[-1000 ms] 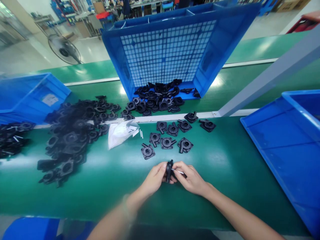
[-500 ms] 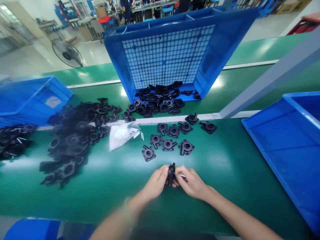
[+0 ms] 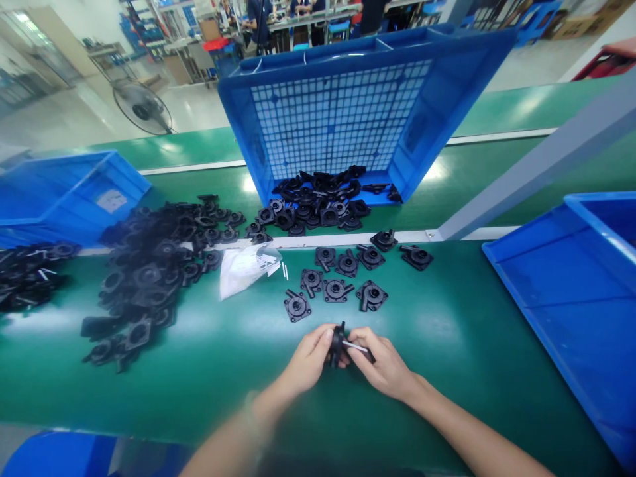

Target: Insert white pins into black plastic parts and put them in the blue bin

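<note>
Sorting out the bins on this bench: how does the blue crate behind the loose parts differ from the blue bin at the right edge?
The blue crate is tipped up on its side, its grid bottom facing the camera; the blue bin shows a solid inner face. Black parts spill from the crate's mouth onto the green bench; no parts show in the visible part of the bin. The crate is wholly in view; the bin is cut off by the frame. Both are blue plastic.

near: bare green table [image 3: 199, 391] open left and right of the hands | far-centre: loose black parts [image 3: 342, 281], tipped blue crate [image 3: 348, 112] behind | left: black parts heap [image 3: 149, 271], plastic bag [image 3: 243, 265] | right: blue bin [image 3: 571, 298], grey post [image 3: 536, 165] slanting across
</note>
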### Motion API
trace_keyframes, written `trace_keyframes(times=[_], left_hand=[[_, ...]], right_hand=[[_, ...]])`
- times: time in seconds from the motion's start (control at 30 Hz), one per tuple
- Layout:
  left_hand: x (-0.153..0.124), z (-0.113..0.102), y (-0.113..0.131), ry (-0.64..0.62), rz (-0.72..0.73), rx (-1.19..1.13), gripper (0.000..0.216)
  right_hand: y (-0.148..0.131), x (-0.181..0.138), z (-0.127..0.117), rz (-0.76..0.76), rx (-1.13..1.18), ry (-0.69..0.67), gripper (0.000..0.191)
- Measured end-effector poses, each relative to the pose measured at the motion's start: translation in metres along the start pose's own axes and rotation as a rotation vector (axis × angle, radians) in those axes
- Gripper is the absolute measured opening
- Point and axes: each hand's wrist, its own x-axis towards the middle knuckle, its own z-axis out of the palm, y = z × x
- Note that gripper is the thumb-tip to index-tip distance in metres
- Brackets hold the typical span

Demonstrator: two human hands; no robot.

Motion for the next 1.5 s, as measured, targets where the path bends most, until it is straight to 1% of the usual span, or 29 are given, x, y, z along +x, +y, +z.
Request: trace_keyframes(times=[0.07,0.13,0.23,0.33,0.5,0.67,0.93,1.17,1.33,1.43,1.5], left_hand=[[0.004,-0.002,-0.004,0.047,-0.01,-0.08,0.047],[0.007,-0.004,-0.006,0.112,-0.018,-0.113,0.051],[0.01,-0.006,-0.003,0.2,-0.028,-0.161,0.053],[0.01,-0.005,0.002,0.192,-0.041,-0.245,0.052],[0.008,-0.001,-0.001,0.097,-0.096,-0.281,0.052],[0.005,0.003,-0.005,0.049,-0.105,-0.259,0.054],[0.006,0.003,-0.01,0.064,-0.098,-0.24,0.053],[0.006,0.004,-0.013,0.074,-0.096,-0.2,0.056],[0.002,0.005,-0.014,0.063,-0.068,-0.073,0.059],[0.001,0.005,-0.013,0.08,-0.052,0.013,0.059],[0.001,0.005,-0.012,0.077,-0.05,0.032,0.058]], right_hand=[[0.003,0.001,0.001,-0.035,-0.134,0.093,0.016],[0.005,0.001,0.001,-0.086,-0.233,0.16,0.02],[0.006,0.0,-0.001,-0.11,-0.237,0.223,0.019],[0.005,0.0,-0.002,-0.084,-0.196,0.263,0.022],[0.003,0.001,0.0,-0.09,-0.185,0.25,0.027],[0.003,0.001,0.002,-0.065,-0.17,0.249,0.029],[0.001,0.001,0.001,-0.079,-0.156,0.25,0.028],[0.002,0.0,0.003,-0.157,-0.213,0.237,0.028],[0.002,0.0,0.005,-0.16,-0.24,0.215,0.03],[0.003,-0.001,0.006,-0.153,-0.253,0.194,0.031],[0.003,-0.001,0.005,-0.154,-0.26,0.187,0.032]])
